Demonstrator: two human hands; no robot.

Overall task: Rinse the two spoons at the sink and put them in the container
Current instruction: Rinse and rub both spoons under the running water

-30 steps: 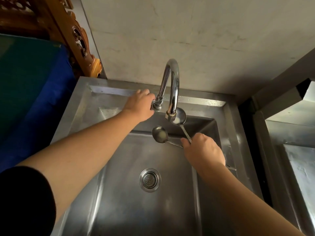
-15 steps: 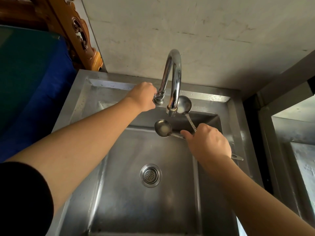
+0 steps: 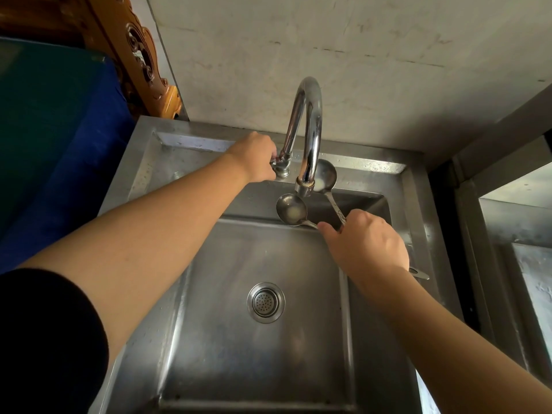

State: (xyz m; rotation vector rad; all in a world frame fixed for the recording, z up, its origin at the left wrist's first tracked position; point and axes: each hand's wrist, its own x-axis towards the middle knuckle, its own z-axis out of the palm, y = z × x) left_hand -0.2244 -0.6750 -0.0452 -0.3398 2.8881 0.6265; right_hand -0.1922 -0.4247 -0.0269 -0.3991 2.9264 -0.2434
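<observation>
My right hand (image 3: 366, 243) grips the handles of two steel spoons fanned apart. The left spoon's bowl (image 3: 291, 210) sits just left of and below the spout; the right spoon's bowl (image 3: 325, 177) sits behind the spout on its right. Both bowls hold a pale residue. One handle end pokes out behind my wrist. My left hand (image 3: 257, 156) is closed on the tap handle at the base of the curved chrome faucet (image 3: 309, 121). No water stream is visible. The steel sink (image 3: 209, 339) lies below. No container is in view.
A round drain strainer (image 3: 265, 302) sits in the middle of the basin. A stained wall rises behind the faucet. Blue and green fabric (image 3: 53, 144) and carved wood (image 3: 134, 52) are to the left; another steel surface (image 3: 525, 279) is to the right.
The view has tilted slightly. My right hand has brought the two spoons a little higher and closer to the spout. My left hand stays on the tap handle.
</observation>
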